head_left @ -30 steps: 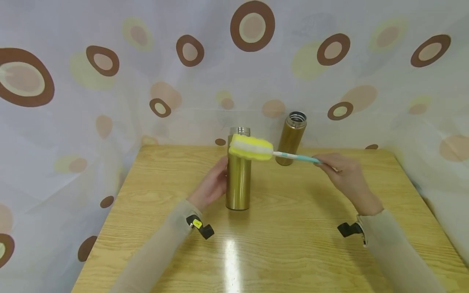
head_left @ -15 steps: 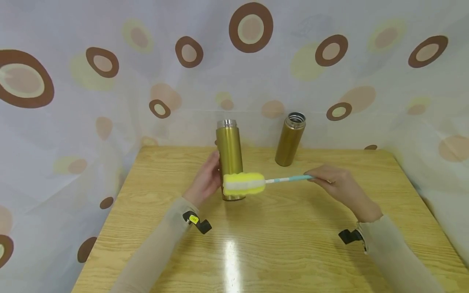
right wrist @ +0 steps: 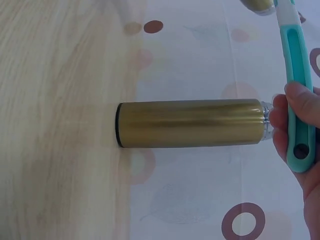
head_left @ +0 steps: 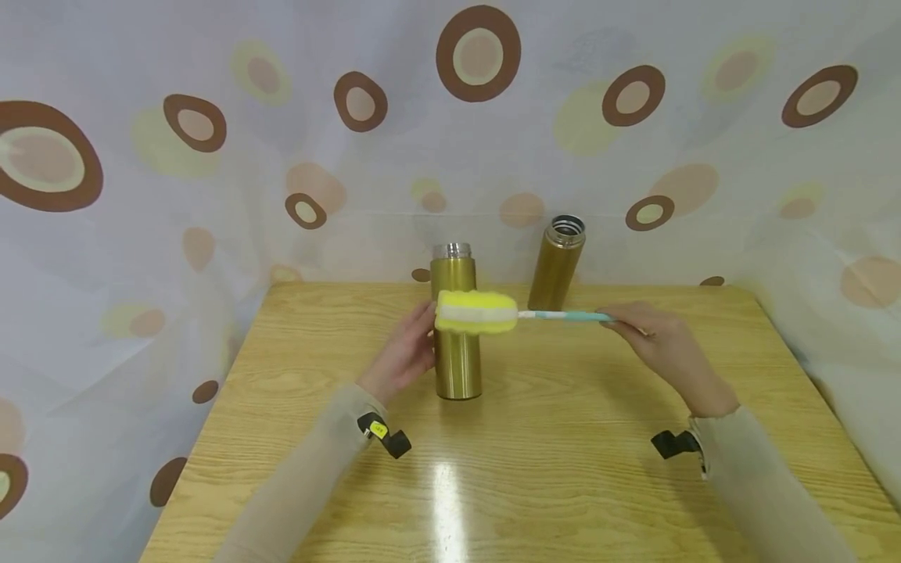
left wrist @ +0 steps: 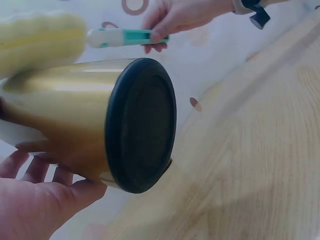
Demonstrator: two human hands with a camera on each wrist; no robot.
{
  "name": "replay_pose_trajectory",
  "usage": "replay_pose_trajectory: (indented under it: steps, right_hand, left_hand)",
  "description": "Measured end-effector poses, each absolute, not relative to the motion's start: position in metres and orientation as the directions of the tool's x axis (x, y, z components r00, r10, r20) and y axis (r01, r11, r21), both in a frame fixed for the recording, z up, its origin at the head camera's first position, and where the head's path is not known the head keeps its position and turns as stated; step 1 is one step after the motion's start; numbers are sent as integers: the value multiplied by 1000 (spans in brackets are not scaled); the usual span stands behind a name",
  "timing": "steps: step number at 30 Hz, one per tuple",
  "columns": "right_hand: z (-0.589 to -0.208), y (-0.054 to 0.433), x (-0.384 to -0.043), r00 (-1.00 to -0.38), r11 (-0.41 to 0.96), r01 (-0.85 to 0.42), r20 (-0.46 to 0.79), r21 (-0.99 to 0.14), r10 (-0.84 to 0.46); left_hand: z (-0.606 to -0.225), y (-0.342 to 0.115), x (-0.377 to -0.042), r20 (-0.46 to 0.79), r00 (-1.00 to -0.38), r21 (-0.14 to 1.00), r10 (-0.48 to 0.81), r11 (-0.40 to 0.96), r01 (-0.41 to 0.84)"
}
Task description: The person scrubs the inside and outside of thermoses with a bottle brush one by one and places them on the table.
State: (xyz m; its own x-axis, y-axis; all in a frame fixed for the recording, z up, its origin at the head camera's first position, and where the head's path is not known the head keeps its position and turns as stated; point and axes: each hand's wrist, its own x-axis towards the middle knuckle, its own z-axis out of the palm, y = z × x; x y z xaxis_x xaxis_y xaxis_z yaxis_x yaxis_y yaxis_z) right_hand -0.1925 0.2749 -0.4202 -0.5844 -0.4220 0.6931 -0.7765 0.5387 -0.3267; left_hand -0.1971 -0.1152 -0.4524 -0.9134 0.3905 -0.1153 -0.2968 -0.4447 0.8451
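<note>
My left hand (head_left: 403,358) grips a gold thermos bottle (head_left: 457,367) with a bare metal neck and no lid. The bottle is held up off the table, its dark base (left wrist: 142,127) facing the left wrist camera. Across the bottle's front lies the yellow-and-white sponge head of a bottle brush (head_left: 476,312), at about mid-height. My right hand (head_left: 658,344) pinches the brush's teal handle (right wrist: 295,65) near its end. In the left wrist view the sponge lies along the bottle's outer wall, seeming to touch it. The left fingers behind the bottle are partly hidden.
A second gold thermos bottle (head_left: 556,270), also lidless, stands upright at the back of the wooden table (head_left: 563,477). Patterned sheeting (head_left: 394,172) with brown and yellow circles rises behind the table and along both sides.
The sponge head slid down the bottle to near its base, then back up to the middle. Meanwhile my left hand tilted and shifted the bottle leftward, then returned it closer to upright.
</note>
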Motion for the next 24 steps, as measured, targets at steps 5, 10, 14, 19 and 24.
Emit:
replay_pose_trajectory:
  steps: [5,10,14,19,24]
  right_hand:
    - [-413,277,-196,-599,573,-747,716,-336,-360]
    - [-409,275,-196,-616,622,-713,712,-323,-337]
    - [-409,274,-196,-616,609,-720,711,-333,-339]
    - [-410,273,-196,-606,588,-737,711,-334,-356]
    - [-415,274,-194,-592,564,-763,691,-316,-414]
  left_hand:
    - [-454,-110,-191,-138,-900,856,413,-407,-318]
    - [-456,-108,-188,-132,-898,855,421,-410,-318]
    - [-458,-109,-187,-77,-881,846,467,-437,-305]
    - [-457,-109,-187,-55,-882,842,467,-454,-293]
    - [-453,-109,-191,-75,-912,831,404,-480,-281]
